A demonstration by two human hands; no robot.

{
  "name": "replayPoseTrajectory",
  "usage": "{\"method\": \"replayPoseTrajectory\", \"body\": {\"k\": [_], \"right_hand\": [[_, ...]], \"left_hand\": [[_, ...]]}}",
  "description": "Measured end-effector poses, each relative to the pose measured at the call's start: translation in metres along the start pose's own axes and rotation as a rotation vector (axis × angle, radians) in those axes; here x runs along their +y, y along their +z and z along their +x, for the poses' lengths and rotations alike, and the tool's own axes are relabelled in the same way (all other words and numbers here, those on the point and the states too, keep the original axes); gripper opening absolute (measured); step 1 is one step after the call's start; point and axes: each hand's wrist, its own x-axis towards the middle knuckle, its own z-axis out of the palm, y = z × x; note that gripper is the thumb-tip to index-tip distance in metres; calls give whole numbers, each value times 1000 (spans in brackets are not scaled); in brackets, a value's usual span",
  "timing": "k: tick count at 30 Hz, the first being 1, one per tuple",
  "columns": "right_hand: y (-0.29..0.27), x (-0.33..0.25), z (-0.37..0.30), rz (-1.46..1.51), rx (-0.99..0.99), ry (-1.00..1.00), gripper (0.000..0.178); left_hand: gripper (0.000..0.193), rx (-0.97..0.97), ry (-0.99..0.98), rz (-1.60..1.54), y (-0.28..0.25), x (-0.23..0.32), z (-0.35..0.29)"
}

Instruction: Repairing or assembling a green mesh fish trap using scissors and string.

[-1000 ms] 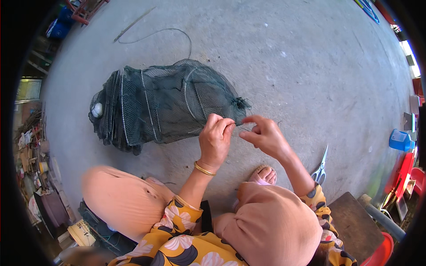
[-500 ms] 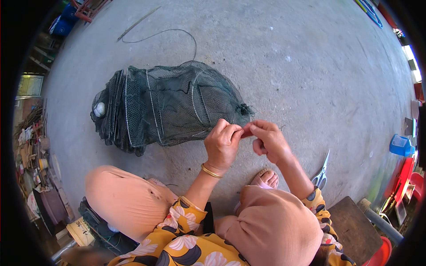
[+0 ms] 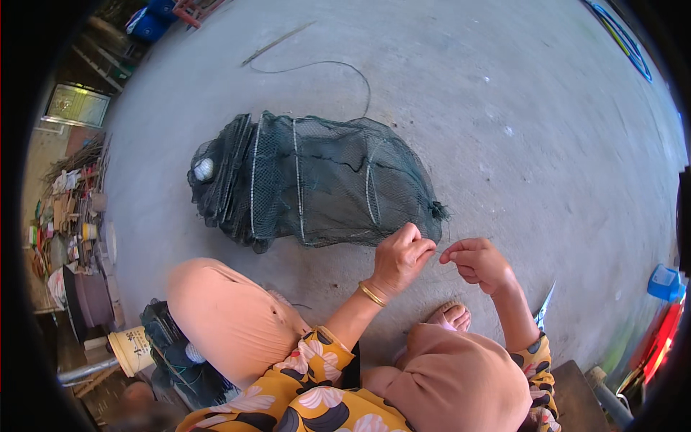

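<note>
A dark green folding net trap (image 3: 335, 183) lies on the concrete, its hoops bunched together at the left and spread apart toward the right. A white float (image 3: 204, 169) shows at its left end, and the mesh at the right end is gathered into a tufted knot (image 3: 438, 211). My left hand (image 3: 400, 263) is closed in a pinch against the net's near right edge; what its fingertips hold is too small to make out. Just right of it, my right hand (image 3: 481, 265) pinches thumb to forefinger, clear of the mesh. Whether a fine thread runs between them cannot be seen.
Scissors (image 3: 545, 308) lie beyond my right forearm. A thin cord (image 3: 324, 63) trails from the net's far side to a stick (image 3: 279, 43). Another bundled net (image 3: 176, 353) and a cream bucket (image 3: 132, 351) are at lower left; a blue jug (image 3: 664, 283) stands at right.
My hands, which were meeting at the fingertips, now have a small gap between them, the right one drawn away rightward. The whole view has shifted, so the net appears farther right.
</note>
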Motion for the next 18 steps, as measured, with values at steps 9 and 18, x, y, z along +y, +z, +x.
{"method": "replayPoseTrajectory", "body": {"k": [9,18], "right_hand": [[16,6,5,501,193,-254,11],[-7,7,5,132,342,-276,21]], "left_hand": [[15,65,-63,-106,2,12,10],[13,8,-182,-12,-7,5,14]]}}
